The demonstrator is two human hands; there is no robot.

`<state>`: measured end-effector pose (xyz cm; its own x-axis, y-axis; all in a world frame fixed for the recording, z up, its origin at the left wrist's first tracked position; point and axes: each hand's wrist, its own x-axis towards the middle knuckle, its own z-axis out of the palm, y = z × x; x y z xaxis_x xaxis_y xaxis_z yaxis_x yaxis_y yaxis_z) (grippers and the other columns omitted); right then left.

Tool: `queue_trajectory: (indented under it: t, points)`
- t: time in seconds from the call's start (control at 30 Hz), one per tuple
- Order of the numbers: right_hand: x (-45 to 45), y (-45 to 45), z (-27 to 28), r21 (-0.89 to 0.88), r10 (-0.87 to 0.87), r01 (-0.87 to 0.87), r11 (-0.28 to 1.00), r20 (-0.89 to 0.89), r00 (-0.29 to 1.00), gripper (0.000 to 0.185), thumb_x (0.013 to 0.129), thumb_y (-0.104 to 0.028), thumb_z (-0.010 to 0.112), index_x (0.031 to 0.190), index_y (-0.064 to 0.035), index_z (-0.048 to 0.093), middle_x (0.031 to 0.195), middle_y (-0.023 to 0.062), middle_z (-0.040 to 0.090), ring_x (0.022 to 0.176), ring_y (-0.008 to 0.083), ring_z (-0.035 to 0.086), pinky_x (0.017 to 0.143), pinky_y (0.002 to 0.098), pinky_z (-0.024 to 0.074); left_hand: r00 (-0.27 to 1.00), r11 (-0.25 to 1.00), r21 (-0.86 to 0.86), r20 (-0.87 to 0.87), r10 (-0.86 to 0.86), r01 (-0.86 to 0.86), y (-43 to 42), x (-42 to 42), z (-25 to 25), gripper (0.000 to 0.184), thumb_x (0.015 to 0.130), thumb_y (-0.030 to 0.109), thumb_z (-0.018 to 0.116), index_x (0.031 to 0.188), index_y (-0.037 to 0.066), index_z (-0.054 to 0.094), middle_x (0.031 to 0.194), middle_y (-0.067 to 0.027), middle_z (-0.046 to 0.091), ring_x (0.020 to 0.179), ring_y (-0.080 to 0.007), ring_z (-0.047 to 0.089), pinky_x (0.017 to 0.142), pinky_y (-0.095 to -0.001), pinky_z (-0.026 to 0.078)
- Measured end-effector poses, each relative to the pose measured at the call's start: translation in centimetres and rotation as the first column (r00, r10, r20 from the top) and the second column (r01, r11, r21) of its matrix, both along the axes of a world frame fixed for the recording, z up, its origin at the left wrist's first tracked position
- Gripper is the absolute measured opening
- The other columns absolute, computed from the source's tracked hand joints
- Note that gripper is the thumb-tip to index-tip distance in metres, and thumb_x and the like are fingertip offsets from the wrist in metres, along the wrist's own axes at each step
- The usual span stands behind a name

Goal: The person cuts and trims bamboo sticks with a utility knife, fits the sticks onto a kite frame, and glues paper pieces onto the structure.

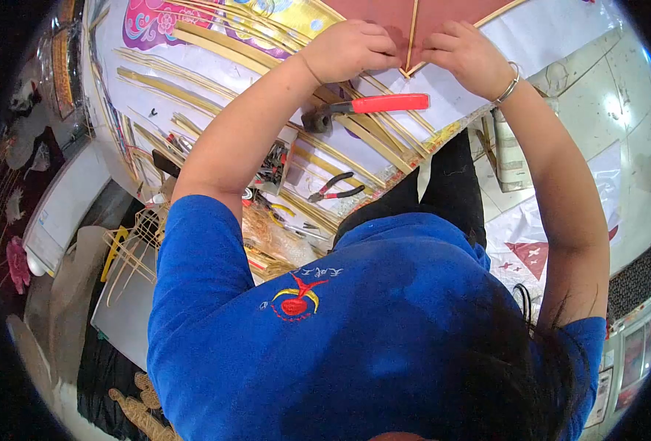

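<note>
A brownish-red kite [377, 13] with thin bamboo strips along its edges and down its middle lies at the top of the view, its pointed corner towards me. My left hand [355, 51] is closed, with curled fingers on the kite's left edge near the point. On the opposite edge, my right hand [471, 59] has its fingers bent and pressed together at the border. Exactly what the fingertips pinch is partly hidden. Just below my left hand lies a hammer [390, 104] with a red grip and dark head.
Bamboo strips [223, 50] are spread over the table [193, 73]. Red-and-black pliers [338, 189] lie near its front edge, by a box of small parts [272, 167]. A wire-like frame [145, 229] stands at left. White patterned cloth [520, 242] covers floor at right.
</note>
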<state>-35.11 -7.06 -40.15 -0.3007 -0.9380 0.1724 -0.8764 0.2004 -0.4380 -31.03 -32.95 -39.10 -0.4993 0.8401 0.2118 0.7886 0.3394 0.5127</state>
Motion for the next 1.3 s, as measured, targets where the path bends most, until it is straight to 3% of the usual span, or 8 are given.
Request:
queue_trajectory:
  t: [0.17, 0.33, 0.47, 0.57, 0.67, 0.9, 1.2, 1.3]
  points:
    - [-0.4, 0.5, 1.4, 0.046, 0.005, -0.007, 0.999, 0.043, 0.999, 0.025, 0.074, -0.012, 0.055, 0.097, -0.0136, 0.066, 0.098, -0.0003, 0.059, 0.096, 0.0208, 0.052, 0.083, 0.0352, 0.0416, 0.997, 0.998, -0.05, 0.067, 0.044, -0.041, 1.1, 0.0, 1.6, 0.026, 0.07, 0.014, 0.055, 0.093, 0.009, 0.067, 0.089, -0.0038, 0.061, 0.089, -0.0237, 0.059, 0.074, -0.0362, 0.048]
    - [-1.1, 2.7, 2.4, -0.003, -0.04, 0.04, 0.999, 0.004, 0.999, 0.021, 0.074, -0.014, 0.054, 0.091, -0.0165, 0.066, 0.091, -0.0016, 0.058, 0.093, 0.0187, 0.052, 0.084, 0.0342, 0.0394, 0.984, 0.987, 0.025, 0.091, 0.154, -0.157, 3.6, 0.1, 1.6, 0.024, 0.069, 0.01, 0.056, 0.09, 0.009, 0.067, 0.088, -0.0033, 0.062, 0.088, -0.0231, 0.059, 0.075, -0.036, 0.048]
    - [-0.9, 4.4, 2.5, 0.052, -0.102, 0.105, 0.993, -0.058, 0.993, 0.02, 0.074, -0.015, 0.056, 0.092, -0.0156, 0.066, 0.094, -0.0011, 0.059, 0.098, 0.0192, 0.052, 0.087, 0.0349, 0.04, 0.986, 0.99, 0.02, 0.097, 0.136, -0.138, 5.3, -0.2, 0.4, 0.023, 0.069, 0.01, 0.057, 0.089, 0.009, 0.068, 0.087, -0.0035, 0.063, 0.088, -0.0228, 0.06, 0.076, -0.035, 0.049]
    - [0.2, 4.3, 2.8, 0.056, -0.163, 0.163, 0.985, 0.003, 0.987, 0.022, 0.071, -0.014, 0.059, 0.091, -0.0128, 0.066, 0.099, 0.0014, 0.061, 0.097, 0.0221, 0.054, 0.084, 0.0361, 0.0434, 0.987, 0.99, 0.037, 0.086, 0.136, -0.14, 5.6, -0.1, -0.3, 0.024, 0.069, 0.01, 0.058, 0.09, 0.009, 0.068, 0.087, -0.0035, 0.063, 0.087, -0.0226, 0.06, 0.076, -0.0347, 0.05]
    - [1.8, 3.8, 2.2, -0.076, -0.19, 0.208, 0.975, 0.192, 0.963, 0.019, 0.071, -0.012, 0.06, 0.089, -0.0114, 0.065, 0.097, 0.0028, 0.061, 0.094, 0.0232, 0.055, 0.081, 0.0368, 0.0452, 0.988, 0.99, 0.041, 0.074, 0.133, -0.136, 5.5, -0.2, -0.2, 0.024, 0.069, 0.01, 0.058, 0.09, 0.01, 0.069, 0.087, -0.0037, 0.063, 0.086, -0.0226, 0.061, 0.075, -0.0347, 0.051]
    - [1.8, 3.3, 1.6, 0.015, -0.167, 0.166, 0.986, 0.128, 0.978, 0.021, 0.07, -0.014, 0.057, 0.089, -0.0112, 0.065, 0.093, 0.0023, 0.062, 0.091, 0.0229, 0.055, 0.078, 0.0345, 0.0474, 0.996, 0.997, 0.049, 0.075, 0.057, -0.06, 5.5, -0.4, -0.2, 0.022, 0.072, 0.014, 0.056, 0.09, 0.011, 0.069, 0.088, -0.0051, 0.062, 0.084, -0.0242, 0.061, 0.072, -0.0357, 0.051]
    - [1.7, 2.3, 2.6, 0.006, -0.179, 0.18, 0.984, 0.156, 0.972, 0.019, 0.071, -0.012, 0.056, 0.088, -0.0084, 0.065, 0.096, 0.0051, 0.062, 0.088, 0.0247, 0.055, 0.076, 0.0366, 0.0468, 0.992, 0.994, -0.095, 0.107, 0.06, -0.05, 5.3, -0.6, 0.8, 0.016, 0.074, 0.018, 0.056, 0.086, 0.012, 0.065, 0.085, -0.0033, 0.059, 0.086, -0.023, 0.06, 0.071, -0.036, 0.051]
    - [2.0, 2.3, 3.0, 0.082, -0.204, 0.193, 0.978, 0.145, 0.968, 0.019, 0.073, -0.012, 0.055, 0.089, -0.0079, 0.065, 0.097, 0.0066, 0.062, 0.091, 0.0249, 0.056, 0.08, 0.0377, 0.0464, 0.994, 0.984, -0.167, 0.075, 0.078, -0.064, 5.6, -0.6, 0.6, 0.017, 0.075, 0.018, 0.055, 0.088, 0.012, 0.066, 0.088, -0.0041, 0.059, 0.088, -0.0233, 0.059, 0.072, -0.037, 0.051]
